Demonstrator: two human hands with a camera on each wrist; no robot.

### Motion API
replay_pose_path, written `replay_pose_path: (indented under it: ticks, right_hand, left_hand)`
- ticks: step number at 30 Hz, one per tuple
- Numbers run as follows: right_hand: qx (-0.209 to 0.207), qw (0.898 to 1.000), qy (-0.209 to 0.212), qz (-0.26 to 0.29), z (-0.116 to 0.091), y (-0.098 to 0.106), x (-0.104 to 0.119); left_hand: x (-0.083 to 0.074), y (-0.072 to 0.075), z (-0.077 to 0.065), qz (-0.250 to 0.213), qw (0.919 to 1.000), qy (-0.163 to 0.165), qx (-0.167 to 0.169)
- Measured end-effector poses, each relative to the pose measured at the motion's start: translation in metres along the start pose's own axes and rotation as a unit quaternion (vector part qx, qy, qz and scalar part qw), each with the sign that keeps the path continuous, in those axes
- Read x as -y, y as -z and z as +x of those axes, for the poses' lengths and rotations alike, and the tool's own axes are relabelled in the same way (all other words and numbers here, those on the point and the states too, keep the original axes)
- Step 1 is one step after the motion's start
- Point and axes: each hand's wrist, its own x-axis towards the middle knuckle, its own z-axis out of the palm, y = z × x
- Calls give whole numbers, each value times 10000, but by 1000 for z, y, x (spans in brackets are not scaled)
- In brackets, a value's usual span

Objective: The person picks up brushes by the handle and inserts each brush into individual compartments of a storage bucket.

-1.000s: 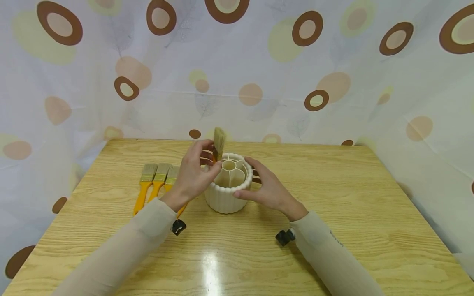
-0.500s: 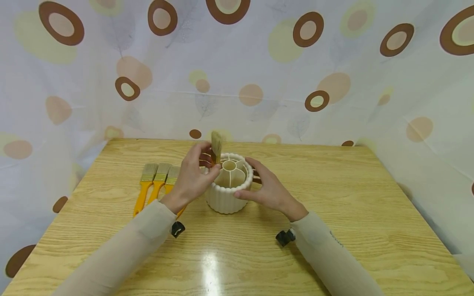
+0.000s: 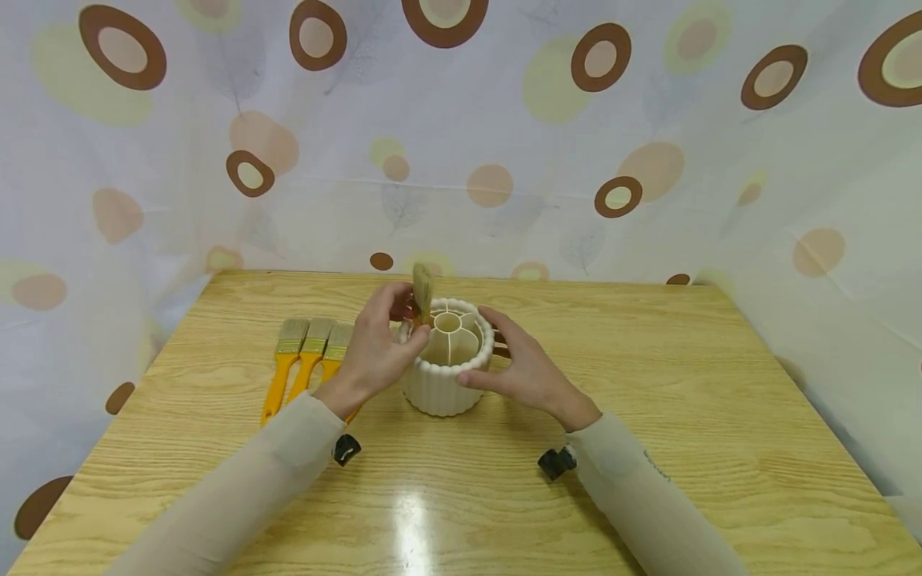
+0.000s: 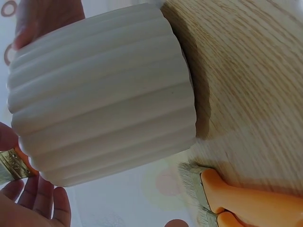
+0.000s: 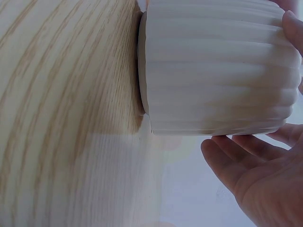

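A cream, ribbed organizer pot [image 3: 442, 392] with scalloped rim and inner dividers around a central round tube stands upright on the table. With thumb and fingers, my left hand [image 3: 376, 348] pinches a paintbrush [image 3: 422, 284] at the pot's left rim, bristles up. In the left wrist view its metal ferrule [image 4: 14, 164] shows between thumb and fingers, and the orange handle goes in behind the rim. My right hand [image 3: 524, 370] holds the pot's right side, thumb on the front near the rim, fingers around the far side. The handle's lower part is hidden inside the pot.
Several orange-handled paintbrushes [image 3: 279, 384] lie side by side left of the pot, bristles away from me, partly covered by my left hand and sleeve. The wood-grain table [image 3: 648, 384] meets a patterned curtain [image 3: 490, 144] behind and at both sides.
The paintbrush has sunk lower at the pot's left side, and my left hand has come down slightly with it. My right hand and the pot stay in place.
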Motion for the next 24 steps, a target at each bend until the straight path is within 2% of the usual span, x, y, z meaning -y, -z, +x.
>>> replay_pose_path:
  ticks: [9, 24]
  right_hand:
    - [-3, 10000, -56, -49, 0, 0, 0]
    - [30, 9999, -77, 69, 1, 1, 0]
  left_hand:
    - [2, 0, -2, 139, 9997, 190, 76]
    - [1, 3, -6, 15, 9976, 664, 194]
